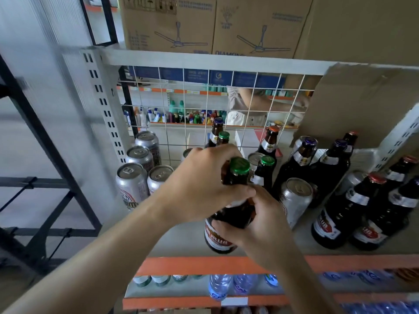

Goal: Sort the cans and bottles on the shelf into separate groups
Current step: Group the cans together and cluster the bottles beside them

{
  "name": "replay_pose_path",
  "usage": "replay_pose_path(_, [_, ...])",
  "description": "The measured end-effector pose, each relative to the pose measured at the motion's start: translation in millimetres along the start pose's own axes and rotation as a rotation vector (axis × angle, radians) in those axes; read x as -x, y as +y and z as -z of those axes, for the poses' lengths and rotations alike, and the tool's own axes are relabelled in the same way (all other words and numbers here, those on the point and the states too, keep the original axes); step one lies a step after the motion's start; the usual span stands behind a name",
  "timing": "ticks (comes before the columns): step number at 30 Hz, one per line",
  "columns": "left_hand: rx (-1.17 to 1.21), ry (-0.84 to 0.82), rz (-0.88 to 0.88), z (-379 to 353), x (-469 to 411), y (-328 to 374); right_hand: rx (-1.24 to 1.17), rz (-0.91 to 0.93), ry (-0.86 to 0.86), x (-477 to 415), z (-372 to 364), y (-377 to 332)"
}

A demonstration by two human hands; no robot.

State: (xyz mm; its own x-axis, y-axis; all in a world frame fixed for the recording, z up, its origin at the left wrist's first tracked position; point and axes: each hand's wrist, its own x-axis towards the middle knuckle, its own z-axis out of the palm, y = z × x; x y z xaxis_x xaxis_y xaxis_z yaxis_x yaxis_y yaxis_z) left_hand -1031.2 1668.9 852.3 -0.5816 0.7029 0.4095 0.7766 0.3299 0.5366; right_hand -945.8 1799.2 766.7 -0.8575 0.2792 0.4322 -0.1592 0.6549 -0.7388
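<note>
Gripping one green-capped bottle [233, 215] with both hands: the left hand [201, 184] is curled round the neck just under the cap, and the right hand [260, 223] is wrapped round the shoulder above the red-and-white label, fingers closed on the glass. The bottle is tilted, cap toward the back, base toward the front edge of the shelf [181, 241], just above the orange price strip [204, 266]; cannot tell whether the base touches the board. Four silver cans [131, 180] stand grouped at the left end, upright, close together. One lone can [295, 196] stands right of the hands, just beside the dark bottles. Another can [255, 157] sits behind the held bottle, next to a small green-capped bottle [266, 171]. Tall brown bottles [331, 214] fill the right side, front ones with red caps, rear ones with blue caps. Two more bottles [269, 139] stand at the back against the wire mesh [181, 98]. Cardboard boxes [170, 23] with fan drawings sit on the top board. Water bottles [218, 286] are on the shelf below. Another person [247, 103] is partly visible through the mesh.
</note>
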Motion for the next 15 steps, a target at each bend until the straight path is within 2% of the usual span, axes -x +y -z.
replay_pose_path(4, [0.021, -0.057, 0.012, -21.3, 0.5, -5.2, 0.062, -0.031, 0.044, 7.8, -6.7, 19.2])
replay_pose_path(15, [0.07, -0.108, 0.096, -57.0, -3.0, -24.9, 0.131, -0.112, 0.026, 15.0, -18.6, 53.8])
